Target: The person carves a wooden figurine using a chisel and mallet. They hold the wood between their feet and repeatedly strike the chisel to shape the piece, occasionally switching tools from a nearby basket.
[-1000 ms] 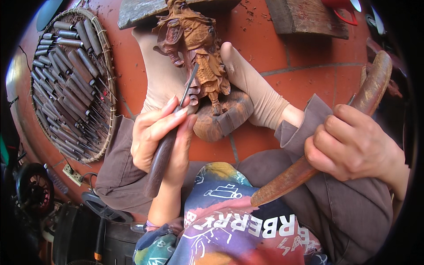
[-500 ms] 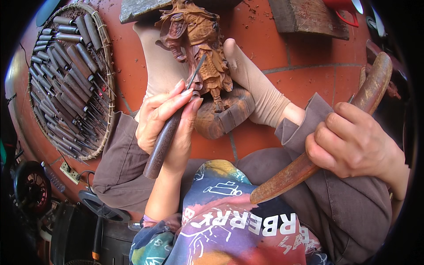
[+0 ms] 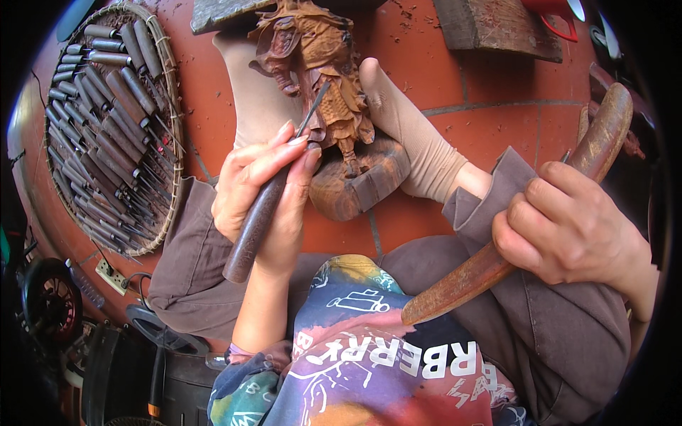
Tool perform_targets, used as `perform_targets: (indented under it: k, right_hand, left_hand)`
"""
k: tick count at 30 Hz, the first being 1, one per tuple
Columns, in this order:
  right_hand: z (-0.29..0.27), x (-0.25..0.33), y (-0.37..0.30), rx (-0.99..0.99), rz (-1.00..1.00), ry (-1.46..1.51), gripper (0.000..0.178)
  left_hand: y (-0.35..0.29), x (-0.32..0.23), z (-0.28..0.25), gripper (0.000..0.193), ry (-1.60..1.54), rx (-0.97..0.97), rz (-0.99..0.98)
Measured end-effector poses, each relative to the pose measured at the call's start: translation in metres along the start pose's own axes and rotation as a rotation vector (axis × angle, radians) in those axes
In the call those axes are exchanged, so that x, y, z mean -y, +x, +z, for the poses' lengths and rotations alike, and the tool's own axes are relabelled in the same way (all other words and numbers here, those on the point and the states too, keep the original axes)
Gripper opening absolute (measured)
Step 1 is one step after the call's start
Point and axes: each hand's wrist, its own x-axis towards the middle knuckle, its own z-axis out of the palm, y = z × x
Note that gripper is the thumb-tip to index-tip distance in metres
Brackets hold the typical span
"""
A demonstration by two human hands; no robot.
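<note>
Now the statue (image 3: 344, 103) has the chisel (image 3: 254, 231) slanting over its front, the blade tip at the carved skirt. It lies between the person's 2 feet (image 3: 415, 135), its base nearest the person and its top running out of view. A second ago the tip sat lower, by the skirt's left edge; it has since shifted up and inward, and the handle's butt has come forward with it. For the carving, I judge that means a new spot is being lined up rather than wood being cut. Whether the edge touches the wood is hard to tell at this angle.

The left hand (image 3: 241, 181), just left of the statue's base, has thumb and fingertips closed together round the chisel near its blade. Well to the statue's right, the right hand (image 3: 568, 224) has its fingers clamped round the middle of the curved mallet (image 3: 455, 287), which has hardly moved and stands well clear of the chisel.

Farther left of the statue is a basket (image 3: 172, 67) of spare tools (image 3: 121, 145); beyond its right side sits a wood block (image 3: 494, 32).
</note>
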Motion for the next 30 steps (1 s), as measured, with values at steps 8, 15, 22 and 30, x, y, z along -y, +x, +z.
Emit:
perform_targets:
  k: [8,15,22,30]
  right_hand:
    - [-0.024,0.012,0.006,0.054,0.109,0.053,0.03]
    - [-0.033,0.053,0.045,-0.447,0.111,-0.055,0.026]
    - [-0.031,0.065,0.048,-0.611,0.242,-0.217,0.027]
    - [-0.027,0.067,0.043,-0.637,0.292,-0.253,0.029]
  left_hand:
    - [0.008,-0.011,0.004,0.02,0.003,0.069,0.017]
    - [0.01,-0.014,0.008,0.02,0.031,0.014,0.037]
    - [0.007,-0.013,0.005,0.02,0.078,-0.007,0.065]
    - [0.012,-0.021,0.009,0.023,0.099,0.023,0.043]
